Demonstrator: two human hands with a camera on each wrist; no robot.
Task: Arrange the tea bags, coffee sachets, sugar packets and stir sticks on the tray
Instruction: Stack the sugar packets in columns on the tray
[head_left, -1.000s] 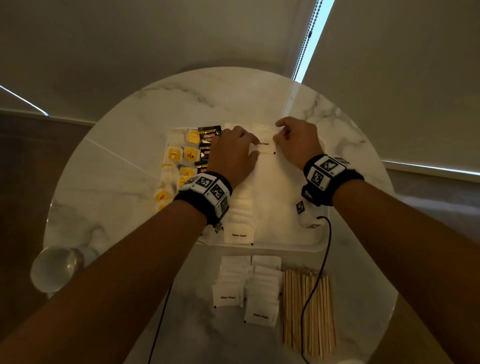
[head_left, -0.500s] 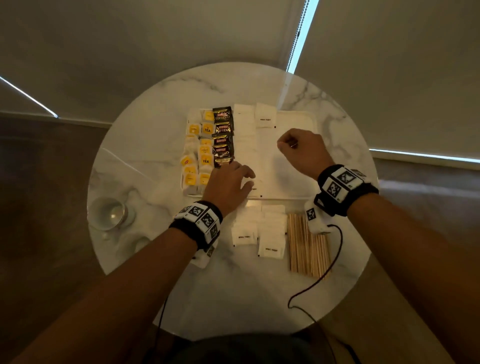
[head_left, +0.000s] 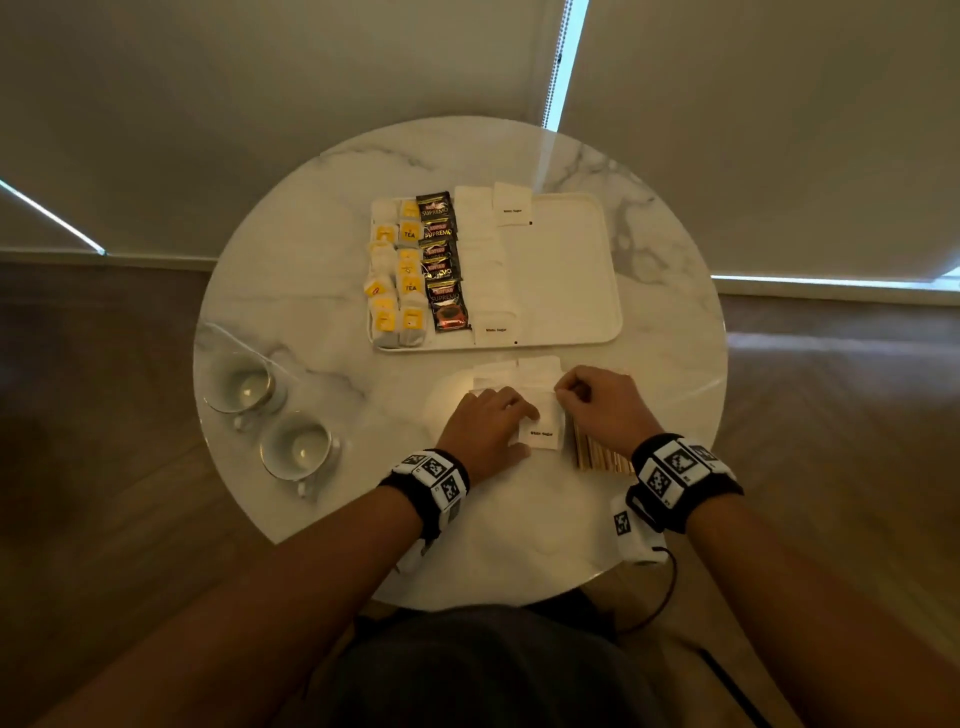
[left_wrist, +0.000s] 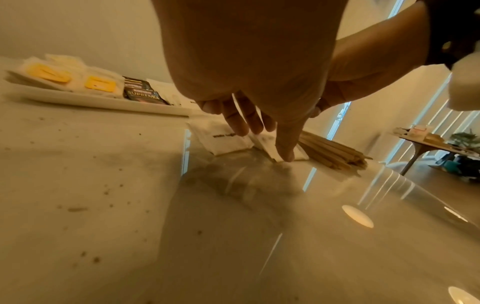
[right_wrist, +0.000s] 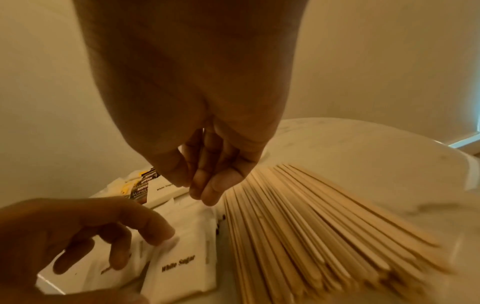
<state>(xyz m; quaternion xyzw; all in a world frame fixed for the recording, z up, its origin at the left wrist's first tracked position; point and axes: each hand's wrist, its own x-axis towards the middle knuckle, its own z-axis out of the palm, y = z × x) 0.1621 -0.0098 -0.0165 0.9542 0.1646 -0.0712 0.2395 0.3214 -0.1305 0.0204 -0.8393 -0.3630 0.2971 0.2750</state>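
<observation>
White paper sugar packets lie stacked on the round marble table, near of the white rectangular tray. It holds yellow-tagged tea bags far left, black coffee sachets, then sugar rows. My left hand presses the stack, fingers straight; my right hand hangs loosely curled beside wooden stir sticks.

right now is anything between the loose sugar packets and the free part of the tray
Nothing visible. The sugar packets lie just off the tray's near rim, and its right half is bare; stir sticks lie beside them, not across.
</observation>
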